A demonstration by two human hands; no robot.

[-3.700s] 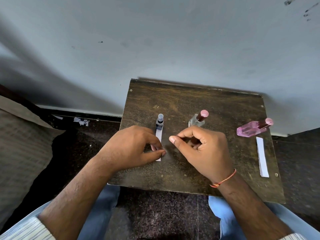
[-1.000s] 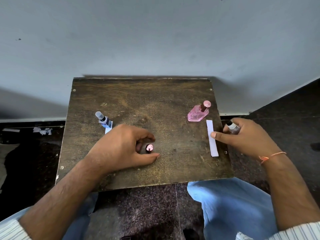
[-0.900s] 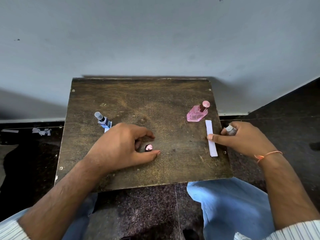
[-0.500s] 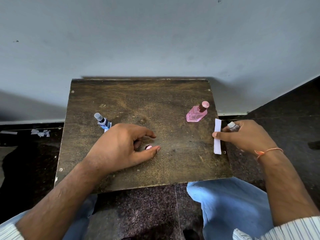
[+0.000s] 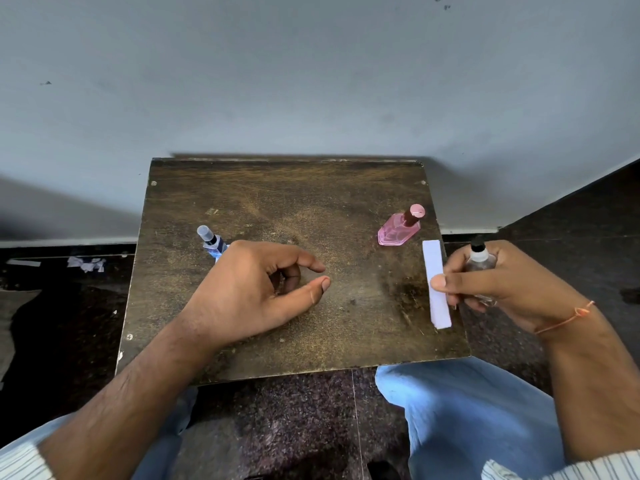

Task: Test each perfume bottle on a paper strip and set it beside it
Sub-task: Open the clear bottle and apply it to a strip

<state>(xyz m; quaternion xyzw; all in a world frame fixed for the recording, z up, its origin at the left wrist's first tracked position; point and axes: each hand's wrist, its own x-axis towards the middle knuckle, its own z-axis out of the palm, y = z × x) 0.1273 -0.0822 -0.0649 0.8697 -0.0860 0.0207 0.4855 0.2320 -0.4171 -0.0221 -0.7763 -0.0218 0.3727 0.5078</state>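
Worn wooden tabletop (image 5: 277, 202) against a pale wall, three perfume bottles in play.
Right hand (image 5: 512, 285) grips the uncapped clear bottle (image 5: 480, 259) and pinches the paper strip (image 5: 437, 284), long axis running away from the person, nozzle just right of it. Left hand (image 5: 256, 289) rests loosely curled mid-table. No labels readable.

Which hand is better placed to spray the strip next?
Right. The right hand already grips the clear bottle and pinches the paper strip; the left hand rests mid-table, away from both.
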